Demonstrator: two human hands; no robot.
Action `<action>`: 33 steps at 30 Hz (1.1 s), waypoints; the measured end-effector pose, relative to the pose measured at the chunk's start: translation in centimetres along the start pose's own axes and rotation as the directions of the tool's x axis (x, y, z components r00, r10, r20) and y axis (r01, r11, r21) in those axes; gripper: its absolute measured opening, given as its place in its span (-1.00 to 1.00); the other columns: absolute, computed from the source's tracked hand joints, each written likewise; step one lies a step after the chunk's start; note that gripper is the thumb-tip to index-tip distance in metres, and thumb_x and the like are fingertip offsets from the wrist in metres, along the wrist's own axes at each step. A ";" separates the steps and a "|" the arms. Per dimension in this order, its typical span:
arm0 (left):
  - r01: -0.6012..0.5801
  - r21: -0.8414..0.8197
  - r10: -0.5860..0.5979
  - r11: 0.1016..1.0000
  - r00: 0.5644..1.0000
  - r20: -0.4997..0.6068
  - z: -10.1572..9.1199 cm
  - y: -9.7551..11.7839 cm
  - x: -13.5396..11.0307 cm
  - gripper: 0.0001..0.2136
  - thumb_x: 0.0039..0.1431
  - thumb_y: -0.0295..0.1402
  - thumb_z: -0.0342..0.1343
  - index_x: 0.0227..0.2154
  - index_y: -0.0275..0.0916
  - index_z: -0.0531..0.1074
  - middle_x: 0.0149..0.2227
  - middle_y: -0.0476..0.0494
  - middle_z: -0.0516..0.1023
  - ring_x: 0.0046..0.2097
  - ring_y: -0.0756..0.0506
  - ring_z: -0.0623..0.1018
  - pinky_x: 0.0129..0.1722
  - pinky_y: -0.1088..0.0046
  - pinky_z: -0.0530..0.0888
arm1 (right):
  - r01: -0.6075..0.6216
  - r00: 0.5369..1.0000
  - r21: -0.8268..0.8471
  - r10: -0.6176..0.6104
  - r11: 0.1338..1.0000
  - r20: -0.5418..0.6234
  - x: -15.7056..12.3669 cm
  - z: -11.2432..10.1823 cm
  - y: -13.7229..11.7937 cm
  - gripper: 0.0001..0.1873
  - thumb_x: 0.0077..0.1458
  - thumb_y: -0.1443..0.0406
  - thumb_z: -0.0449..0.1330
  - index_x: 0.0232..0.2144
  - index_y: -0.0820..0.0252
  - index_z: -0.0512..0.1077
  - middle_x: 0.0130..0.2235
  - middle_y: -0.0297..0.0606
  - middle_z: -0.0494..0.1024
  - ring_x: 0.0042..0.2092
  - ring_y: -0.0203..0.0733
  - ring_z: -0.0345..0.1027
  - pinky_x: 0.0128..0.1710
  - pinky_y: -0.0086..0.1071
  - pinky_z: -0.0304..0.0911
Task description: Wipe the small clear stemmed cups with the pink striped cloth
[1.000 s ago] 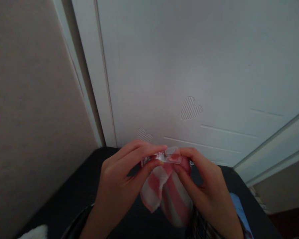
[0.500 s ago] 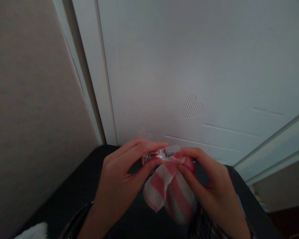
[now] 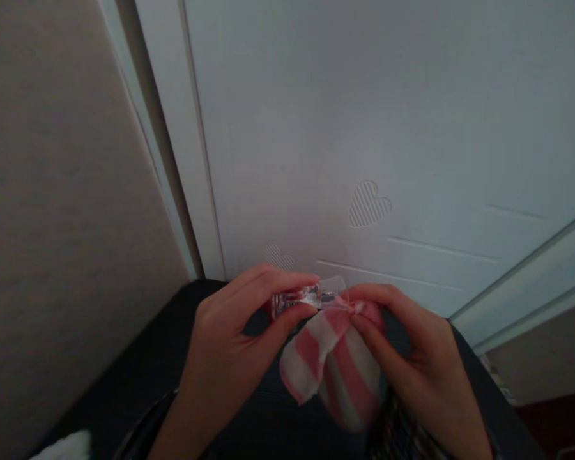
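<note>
Pink-and-white cloth (image 3: 349,374): pinched by the right hand (image 3: 419,351) at the right end of the clear cup (image 3: 311,296);
Clear cup: sideways over the black worktop (image 3: 158,358), pinched by the left hand (image 3: 227,326);
Pinch: light, steady pressure should suit.

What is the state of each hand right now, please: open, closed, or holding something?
Left hand: closed, holding a clear object.
Right hand: closed, pinching the pink-and-white striped cloth.
</note>
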State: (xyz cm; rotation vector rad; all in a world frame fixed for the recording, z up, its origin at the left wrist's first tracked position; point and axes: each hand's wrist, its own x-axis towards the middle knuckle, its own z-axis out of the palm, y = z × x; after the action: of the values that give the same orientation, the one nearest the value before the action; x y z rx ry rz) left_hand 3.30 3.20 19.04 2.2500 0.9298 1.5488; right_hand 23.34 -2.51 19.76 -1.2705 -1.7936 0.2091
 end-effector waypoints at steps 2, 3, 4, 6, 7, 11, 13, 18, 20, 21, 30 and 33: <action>0.000 0.004 0.000 1.000 1.000 -0.001 0.0 -0.2 -0.1 -0.80 0.20 -0.48 0.28 -0.17 -0.04 0.58 -0.28 0.09 0.65 -0.33 0.00 0.58 -0.31 0.53 0.48 | 0.000 1.000 -0.005 0.000 1.000 -0.002 0.0 -0.1 0.2 -0.74 0.27 0.39 0.20 -0.08 -0.09 0.48 -0.15 -0.54 0.66 -0.13 -0.37 0.54 -0.16 -0.56 0.35; 0.003 0.005 -0.003 1.000 1.000 -0.001 0.0 -0.3 -0.2 -0.80 0.20 -0.48 0.28 -0.17 -0.03 0.58 -0.28 0.09 0.64 -0.32 0.00 0.58 -0.31 0.53 0.48 | 0.004 1.000 -0.008 -0.005 1.000 -0.005 0.0 -0.1 0.4 -0.74 0.27 0.40 0.20 -0.07 -0.08 0.48 -0.14 -0.53 0.66 -0.12 -0.36 0.54 -0.14 -0.56 0.35; 0.007 0.004 -0.007 1.000 1.000 -0.003 0.0 -0.4 -0.2 -0.80 0.21 -0.48 0.27 -0.16 -0.03 0.57 -0.27 0.09 0.64 -0.32 0.00 0.58 -0.31 0.53 0.48 | 0.009 1.000 -0.011 -0.009 1.000 -0.012 0.0 -0.1 0.4 -0.74 0.27 0.40 0.20 -0.07 -0.07 0.48 -0.12 -0.52 0.66 -0.10 -0.36 0.54 -0.12 -0.55 0.35; 0.020 0.009 -0.020 1.000 1.000 -0.008 0.0 -0.5 -0.2 -0.80 0.22 -0.48 0.26 -0.16 -0.03 0.58 -0.27 0.08 0.65 -0.32 0.00 0.57 -0.30 0.52 0.49 | 0.014 0.999 -0.011 -0.015 1.000 -0.031 0.0 0.0 0.6 -0.73 0.28 0.38 0.21 -0.04 -0.07 0.48 -0.10 -0.51 0.66 -0.07 -0.35 0.54 -0.11 -0.55 0.36; 0.021 0.011 -0.021 1.000 1.000 -0.013 0.0 -0.6 -0.2 -0.81 0.21 -0.48 0.27 -0.17 -0.04 0.58 -0.28 0.08 0.65 -0.33 0.00 0.57 -0.31 0.52 0.49 | 0.013 0.999 -0.010 -0.013 1.000 -0.042 0.0 0.0 0.6 -0.73 0.28 0.37 0.21 -0.03 -0.08 0.47 -0.08 -0.50 0.66 -0.06 -0.35 0.54 -0.11 -0.55 0.36; 0.015 0.009 -0.015 1.000 1.000 -0.012 0.0 -0.6 0.0 -0.84 0.19 -0.46 0.29 -0.21 -0.06 0.60 -0.32 0.09 0.66 -0.37 0.01 0.57 -0.35 0.53 0.49 | -0.015 0.997 -0.003 0.015 1.000 -0.070 -0.1 0.1 0.6 -0.68 0.28 0.37 0.21 0.02 -0.10 0.45 -0.06 -0.48 0.66 -0.05 -0.34 0.55 -0.12 -0.55 0.38; 0.015 0.004 -0.015 1.000 1.000 -0.001 0.0 -0.6 0.1 -0.85 0.19 -0.45 0.28 -0.21 -0.06 0.60 -0.31 0.07 0.67 -0.36 -0.01 0.59 -0.35 0.52 0.50 | -0.021 0.997 0.017 0.023 1.000 -0.076 -0.2 0.1 0.6 -0.69 0.29 0.36 0.20 0.03 -0.10 0.44 -0.07 -0.46 0.65 -0.05 -0.33 0.55 -0.11 -0.53 0.38; 0.019 -0.010 -0.019 1.000 1.000 -0.005 0.1 -0.7 -0.1 -0.82 0.20 -0.47 0.27 -0.19 -0.05 0.59 -0.29 0.06 0.67 -0.32 -0.02 0.61 -0.33 0.51 0.51 | -0.037 0.994 0.059 0.042 0.998 -0.097 -0.3 0.3 0.7 -0.56 0.26 0.38 0.22 0.14 -0.09 0.34 -0.18 -0.43 0.63 -0.16 -0.30 0.56 -0.20 -0.50 0.41; 0.028 -0.010 -0.028 1.000 0.999 -0.018 0.1 -0.8 -0.2 -0.83 0.20 -0.45 0.28 -0.19 -0.05 0.59 -0.28 0.05 0.67 -0.31 -0.03 0.61 -0.31 0.49 0.52 | -0.046 0.993 0.069 0.053 0.997 -0.106 -0.3 0.4 0.6 -0.47 0.24 0.40 0.22 0.20 -0.08 0.28 -0.25 -0.44 0.62 -0.21 -0.29 0.56 -0.23 -0.49 0.40; 0.031 -0.011 -0.031 0.999 0.999 -0.023 0.1 -0.8 -0.2 -0.83 0.20 -0.45 0.28 -0.18 -0.04 0.59 -0.27 0.05 0.67 -0.30 -0.04 0.61 -0.29 0.48 0.52 | -0.047 0.993 0.086 0.057 0.995 -0.106 -0.4 0.4 0.6 -0.46 0.24 0.41 0.22 0.21 -0.08 0.26 -0.28 -0.45 0.61 -0.23 -0.30 0.55 -0.25 -0.49 0.40; 0.036 -0.027 -0.036 0.999 0.999 0.005 0.1 -0.5 -0.2 -0.81 0.21 -0.46 0.27 -0.17 -0.02 0.58 -0.27 0.08 0.66 -0.30 -0.01 0.60 -0.30 0.52 0.49 | -0.017 0.998 0.013 0.018 1.000 -0.053 0.0 0.1 0.0 -0.85 0.30 0.35 0.19 -0.15 -0.03 0.48 -0.23 -0.48 0.64 -0.20 -0.34 0.53 -0.26 -0.54 0.34; 0.034 -0.028 -0.034 0.999 0.999 0.018 0.1 -0.6 -0.1 -0.81 0.20 -0.46 0.28 -0.17 -0.03 0.59 -0.28 0.06 0.66 -0.31 -0.03 0.60 -0.32 0.50 0.50 | -0.007 0.998 0.011 0.007 1.000 -0.063 0.1 0.3 -0.2 -0.85 0.29 0.36 0.19 -0.15 -0.02 0.49 -0.23 -0.45 0.65 -0.21 -0.32 0.53 -0.28 -0.52 0.35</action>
State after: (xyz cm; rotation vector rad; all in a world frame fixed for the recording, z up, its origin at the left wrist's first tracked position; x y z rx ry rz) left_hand 3.19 3.59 18.64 2.2126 0.9305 1.5164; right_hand 23.00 -2.38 19.74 -1.2625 -1.7323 0.1802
